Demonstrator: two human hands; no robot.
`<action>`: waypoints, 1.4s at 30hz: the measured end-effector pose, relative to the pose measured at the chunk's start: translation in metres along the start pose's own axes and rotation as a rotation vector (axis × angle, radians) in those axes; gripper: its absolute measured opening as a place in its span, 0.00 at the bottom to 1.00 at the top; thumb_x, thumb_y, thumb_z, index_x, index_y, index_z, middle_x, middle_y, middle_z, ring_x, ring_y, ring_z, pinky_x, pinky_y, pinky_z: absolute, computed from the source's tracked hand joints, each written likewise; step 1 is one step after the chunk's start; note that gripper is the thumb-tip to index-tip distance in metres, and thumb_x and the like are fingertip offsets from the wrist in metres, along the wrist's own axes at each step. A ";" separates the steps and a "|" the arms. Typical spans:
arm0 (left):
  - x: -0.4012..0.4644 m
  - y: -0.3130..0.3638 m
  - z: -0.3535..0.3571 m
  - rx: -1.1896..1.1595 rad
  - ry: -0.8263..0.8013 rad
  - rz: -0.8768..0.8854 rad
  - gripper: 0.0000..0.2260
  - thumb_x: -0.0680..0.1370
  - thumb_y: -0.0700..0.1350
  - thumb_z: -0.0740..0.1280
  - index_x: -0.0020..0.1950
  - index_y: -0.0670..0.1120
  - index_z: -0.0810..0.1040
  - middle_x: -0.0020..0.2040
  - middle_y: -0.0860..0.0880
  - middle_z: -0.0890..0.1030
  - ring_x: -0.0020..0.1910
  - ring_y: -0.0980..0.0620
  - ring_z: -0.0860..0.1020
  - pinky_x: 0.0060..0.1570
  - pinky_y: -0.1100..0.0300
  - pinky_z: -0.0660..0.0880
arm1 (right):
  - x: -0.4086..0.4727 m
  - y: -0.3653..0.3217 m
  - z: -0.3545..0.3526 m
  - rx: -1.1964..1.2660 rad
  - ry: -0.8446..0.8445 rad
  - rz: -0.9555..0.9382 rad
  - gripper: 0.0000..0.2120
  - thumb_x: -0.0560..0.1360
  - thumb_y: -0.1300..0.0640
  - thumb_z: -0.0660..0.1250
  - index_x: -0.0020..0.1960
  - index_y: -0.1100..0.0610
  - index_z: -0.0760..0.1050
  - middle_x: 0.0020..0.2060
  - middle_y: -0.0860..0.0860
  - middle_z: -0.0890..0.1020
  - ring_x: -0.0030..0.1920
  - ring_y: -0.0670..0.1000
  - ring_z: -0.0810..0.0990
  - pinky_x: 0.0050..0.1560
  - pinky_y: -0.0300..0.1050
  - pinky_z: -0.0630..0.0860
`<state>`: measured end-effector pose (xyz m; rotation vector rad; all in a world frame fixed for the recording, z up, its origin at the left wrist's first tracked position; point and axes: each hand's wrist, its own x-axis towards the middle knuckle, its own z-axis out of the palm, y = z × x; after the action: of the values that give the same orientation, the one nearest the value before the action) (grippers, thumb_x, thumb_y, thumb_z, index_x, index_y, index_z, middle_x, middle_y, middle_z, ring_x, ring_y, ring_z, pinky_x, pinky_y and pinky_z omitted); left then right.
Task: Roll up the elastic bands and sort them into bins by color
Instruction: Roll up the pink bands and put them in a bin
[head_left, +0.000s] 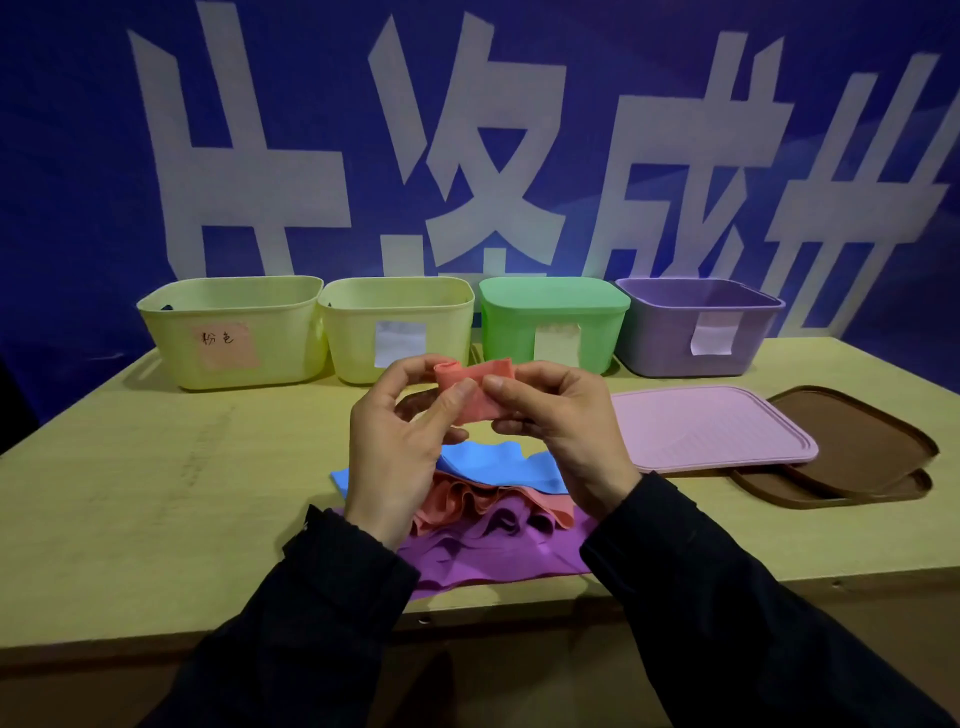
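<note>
The left hand (402, 447) and right hand (563, 434) are raised above the table (156, 467), each pinching one end of a partly rolled pink band (475, 387) between thumb and curled fingers. The band spans the gap between both hands. Directly below lies a loose pile: a blue band (498, 467) on top, a second pink band (467, 501), and a purple band (493, 556). Four bins stand at the rear: two yellow bins (234, 332) (397, 327), a lidded green bin (553, 317), and a purple bin (701, 325).
</note>
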<state>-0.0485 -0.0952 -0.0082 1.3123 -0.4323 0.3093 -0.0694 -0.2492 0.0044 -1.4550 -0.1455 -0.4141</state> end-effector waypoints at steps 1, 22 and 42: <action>0.001 0.002 0.000 0.000 -0.003 0.011 0.08 0.76 0.41 0.74 0.53 0.50 0.81 0.44 0.53 0.85 0.37 0.52 0.81 0.35 0.63 0.77 | 0.000 -0.001 0.000 0.000 0.000 -0.001 0.05 0.75 0.63 0.73 0.50 0.63 0.84 0.40 0.56 0.86 0.37 0.49 0.83 0.41 0.42 0.81; 0.001 0.005 0.001 0.052 0.032 0.078 0.09 0.74 0.44 0.77 0.51 0.47 0.81 0.44 0.50 0.85 0.41 0.54 0.82 0.38 0.64 0.76 | -0.002 -0.005 0.009 -0.009 0.048 -0.085 0.02 0.75 0.65 0.73 0.47 0.61 0.84 0.36 0.53 0.85 0.36 0.48 0.81 0.38 0.40 0.79; 0.001 -0.007 -0.002 -0.104 -0.154 -0.015 0.14 0.83 0.43 0.63 0.67 0.47 0.78 0.49 0.47 0.83 0.51 0.49 0.80 0.63 0.48 0.76 | -0.005 -0.006 0.015 0.003 -0.008 0.011 0.06 0.72 0.64 0.76 0.45 0.58 0.80 0.36 0.51 0.84 0.38 0.50 0.83 0.38 0.42 0.78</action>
<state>-0.0438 -0.0953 -0.0143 1.2411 -0.5607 0.1713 -0.0733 -0.2336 0.0101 -1.4544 -0.1444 -0.3989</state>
